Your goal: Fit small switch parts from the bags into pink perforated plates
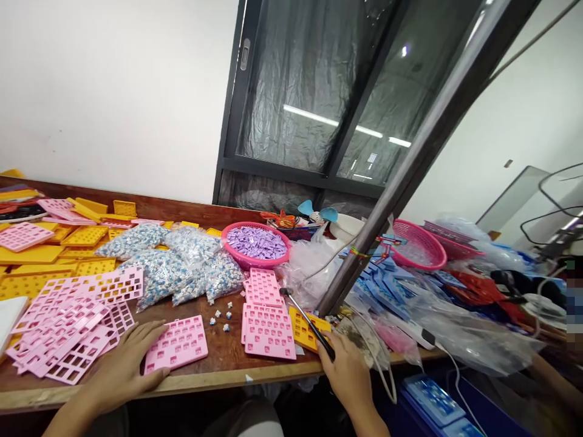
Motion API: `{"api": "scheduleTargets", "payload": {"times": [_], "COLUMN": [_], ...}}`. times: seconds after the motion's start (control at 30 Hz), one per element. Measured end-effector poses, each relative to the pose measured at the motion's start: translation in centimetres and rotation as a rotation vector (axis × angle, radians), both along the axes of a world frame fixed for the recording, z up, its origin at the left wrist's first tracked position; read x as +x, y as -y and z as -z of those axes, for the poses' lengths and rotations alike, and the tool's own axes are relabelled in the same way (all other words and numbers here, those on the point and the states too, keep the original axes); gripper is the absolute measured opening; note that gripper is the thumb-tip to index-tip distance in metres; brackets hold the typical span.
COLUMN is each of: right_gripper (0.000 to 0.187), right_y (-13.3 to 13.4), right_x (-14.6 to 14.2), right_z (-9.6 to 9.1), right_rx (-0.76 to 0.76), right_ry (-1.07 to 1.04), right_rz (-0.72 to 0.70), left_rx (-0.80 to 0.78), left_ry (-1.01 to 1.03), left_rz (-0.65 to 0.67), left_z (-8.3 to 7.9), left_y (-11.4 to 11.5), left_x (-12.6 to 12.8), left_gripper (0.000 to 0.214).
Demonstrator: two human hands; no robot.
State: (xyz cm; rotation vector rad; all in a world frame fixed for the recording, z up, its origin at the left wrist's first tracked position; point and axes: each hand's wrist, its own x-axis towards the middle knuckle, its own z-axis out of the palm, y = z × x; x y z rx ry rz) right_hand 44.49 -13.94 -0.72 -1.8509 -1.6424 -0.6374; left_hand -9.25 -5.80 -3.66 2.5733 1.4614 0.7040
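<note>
Head view: the left hand (132, 361) holds a pink pocketed panel (181, 343) at its left edge, thumb and fingers spread wide; the right hand (346, 361) is closed around a black-handled rod (306, 318). The step appears to be steadying the panel; using the rod there calls for bringing it leftward. Beyond and between the hands, a pink basket (257, 263) contains purple pieces (257, 243); clear bags (155, 279) contain blue-and-white pieces (191, 276), possibly figurines.

One black-handled tool (312, 328), five loose blue-white pieces (226, 328)
</note>
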Motion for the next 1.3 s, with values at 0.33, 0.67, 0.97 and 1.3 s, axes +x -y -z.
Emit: {"api": "scheduleTargets", "payload": {"times": [0.33,0.67,0.97,1.3], "right_gripper": [0.036,0.018,0.009,0.014], "right_y": [-3.5,-10.0,-10.5,-15.3], "right_x": [-16.2,-21.3,-22.6,-29.0], "right_z": [-3.1,-3.5,-2.9,-5.1], "right_rx": [-0.21,-0.513,-0.526,-0.654], "right_ry": [0.061,0.272,0.011,-0.186], "right_rz": [-0.527,-0.509,-0.536,-0.941], "left_rx": [0.006,-0.111,-0.097,-0.066], "left_ry": [0.088,-0.06,0.206,0.388], "left_rz": [0.069,0.209,0.144,-0.079], "left_z": [-4.8,-4.9,-5.9,-2.9], "left_y": [-2.4,-8.2,-5.8,-3.1], "left_x": [6.5,14.3,9.1,0.6], "left_gripper": [0.032,0.01,0.024,0.024]}}
